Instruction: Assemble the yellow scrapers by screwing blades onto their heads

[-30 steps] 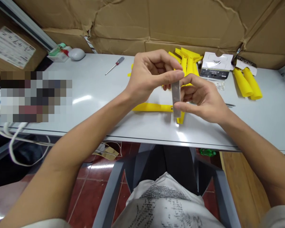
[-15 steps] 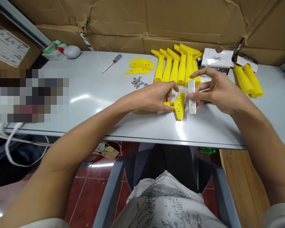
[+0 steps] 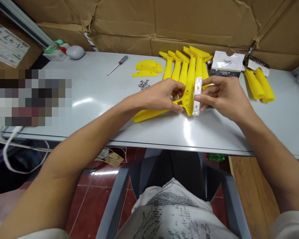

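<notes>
My left hand is closed round the neck of a yellow plastic handle piece. Its long tube points left beneath my wrist, and its flat flange with small holes faces right. Between thumb and fingers, my right hand pinches a flat whitish, shiny strip with small holes. The strip stands upright beside the flange, very close to it; whether they touch, I cannot tell. Behind my hands, several similar yellow handles lie in a row. A heap of small screws sits left of them, partly covered by my left hand.
A screwdriver and two flat yellow plates lie at the back. A white box stands behind my right hand, with two yellow tubes to its right. A cardboard wall closes off the back.
The handle piece has tilted, so its flange sits higher and its tube shows left of my hand. My right hand has brought the strip left, up against or near the flange.
</notes>
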The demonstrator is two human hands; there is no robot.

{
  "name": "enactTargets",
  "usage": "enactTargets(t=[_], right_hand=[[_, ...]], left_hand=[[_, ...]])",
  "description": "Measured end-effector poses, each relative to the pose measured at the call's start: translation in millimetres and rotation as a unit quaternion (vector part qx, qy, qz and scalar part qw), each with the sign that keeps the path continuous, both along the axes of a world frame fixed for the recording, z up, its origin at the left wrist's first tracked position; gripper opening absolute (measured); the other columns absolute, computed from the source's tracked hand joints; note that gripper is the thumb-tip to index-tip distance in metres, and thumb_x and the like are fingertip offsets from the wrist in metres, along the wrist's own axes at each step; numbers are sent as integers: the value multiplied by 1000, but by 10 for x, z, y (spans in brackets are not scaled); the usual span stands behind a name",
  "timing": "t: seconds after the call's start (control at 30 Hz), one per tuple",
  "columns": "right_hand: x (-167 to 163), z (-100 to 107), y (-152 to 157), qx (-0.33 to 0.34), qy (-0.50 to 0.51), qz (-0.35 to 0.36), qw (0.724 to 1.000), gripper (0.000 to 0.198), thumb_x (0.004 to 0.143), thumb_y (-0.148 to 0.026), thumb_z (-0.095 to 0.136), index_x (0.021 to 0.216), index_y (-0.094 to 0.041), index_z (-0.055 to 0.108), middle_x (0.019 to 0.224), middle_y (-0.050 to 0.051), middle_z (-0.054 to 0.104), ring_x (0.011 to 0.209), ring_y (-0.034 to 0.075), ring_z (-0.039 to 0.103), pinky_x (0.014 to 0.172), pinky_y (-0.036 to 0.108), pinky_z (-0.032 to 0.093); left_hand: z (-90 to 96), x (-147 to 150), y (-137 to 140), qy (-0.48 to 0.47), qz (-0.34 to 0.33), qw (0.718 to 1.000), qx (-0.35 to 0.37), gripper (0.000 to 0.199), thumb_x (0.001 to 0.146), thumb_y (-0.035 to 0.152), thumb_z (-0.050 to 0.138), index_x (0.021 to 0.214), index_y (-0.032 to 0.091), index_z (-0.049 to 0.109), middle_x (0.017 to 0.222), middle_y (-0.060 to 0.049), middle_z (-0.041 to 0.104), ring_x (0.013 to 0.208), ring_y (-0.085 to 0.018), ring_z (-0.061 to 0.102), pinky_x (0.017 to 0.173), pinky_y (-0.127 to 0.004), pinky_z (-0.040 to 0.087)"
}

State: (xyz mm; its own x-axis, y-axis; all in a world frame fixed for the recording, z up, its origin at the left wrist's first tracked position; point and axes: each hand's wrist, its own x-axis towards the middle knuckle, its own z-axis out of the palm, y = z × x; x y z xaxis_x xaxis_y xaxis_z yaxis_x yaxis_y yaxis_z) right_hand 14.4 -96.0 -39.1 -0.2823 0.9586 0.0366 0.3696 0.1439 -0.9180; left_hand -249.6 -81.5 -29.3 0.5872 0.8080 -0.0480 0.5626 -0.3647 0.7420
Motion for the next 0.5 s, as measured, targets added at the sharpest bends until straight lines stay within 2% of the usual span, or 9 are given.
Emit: enactTargets(t=[0.1,0.2,0.3,0.5], right_hand=[[-45,6,-45,33,-34,16,999,63,81,-78,115,93,-26,81,83,8,85,70,34,85,73,56,78],[-88,2,-81,65,-62,4,996,64,90,-83,107,88,-26,79,84,9,83,69,32,84,68,52,72],[-103,-5,-85,69,-90,4,994,70,94,-90,100,83,-27,73,77,8,80,64,28,79,65,48,66],[-85,36,-69,37,-81,38,995,74,86,-94,103,84,-28,71,76,6,79,61,26,74,63,47,65]], left_hand=[[9,16,-16,-31,4,999,-10,24,82,18,93,100,23,77,103,-1,79,105,-26,79,98,-41,61],[-8,14,-18,-52,-6,999,-12,26,81,20,93,105,23,81,110,-3,82,113,-29,82,106,-45,63],[-41,3,-5,-64,-11,998,-2,27,83,24,93,108,22,82,114,-5,84,116,-30,81,107,-46,64],[-35,-14,2,-76,4,997,23,28,82,26,99,103,22,82,106,-3,81,109,-28,80,101,-43,65]])
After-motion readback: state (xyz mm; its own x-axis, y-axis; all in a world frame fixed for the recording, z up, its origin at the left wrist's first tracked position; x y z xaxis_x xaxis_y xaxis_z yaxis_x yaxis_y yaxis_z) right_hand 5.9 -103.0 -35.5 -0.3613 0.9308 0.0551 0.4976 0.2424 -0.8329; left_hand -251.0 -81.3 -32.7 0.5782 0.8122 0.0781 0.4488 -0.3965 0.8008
